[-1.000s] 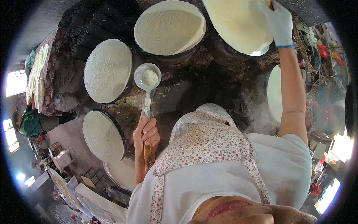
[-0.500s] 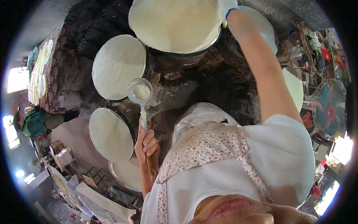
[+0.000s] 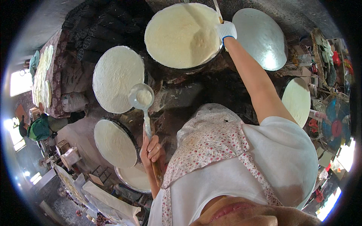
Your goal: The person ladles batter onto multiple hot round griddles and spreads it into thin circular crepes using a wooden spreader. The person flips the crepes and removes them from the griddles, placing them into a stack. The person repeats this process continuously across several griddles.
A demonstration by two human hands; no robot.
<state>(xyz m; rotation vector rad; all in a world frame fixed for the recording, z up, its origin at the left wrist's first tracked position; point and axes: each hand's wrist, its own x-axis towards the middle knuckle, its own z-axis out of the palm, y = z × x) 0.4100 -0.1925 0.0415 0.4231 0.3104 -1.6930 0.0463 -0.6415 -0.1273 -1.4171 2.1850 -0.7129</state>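
While the left hand [image 3: 153, 151] holds one ladle [image 3: 147, 122], five griddles [image 3: 260, 41] stand nearby.

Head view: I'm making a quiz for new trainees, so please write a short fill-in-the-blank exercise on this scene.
1. The left hand grips the ladle by its ______.
2. The right hand wears a white glove trimmed at the cuff in ______.
3. The apron has a ______ print.
4. The electric fan is on the picture's ______ side.

Missing words: handle; blue; floral; right
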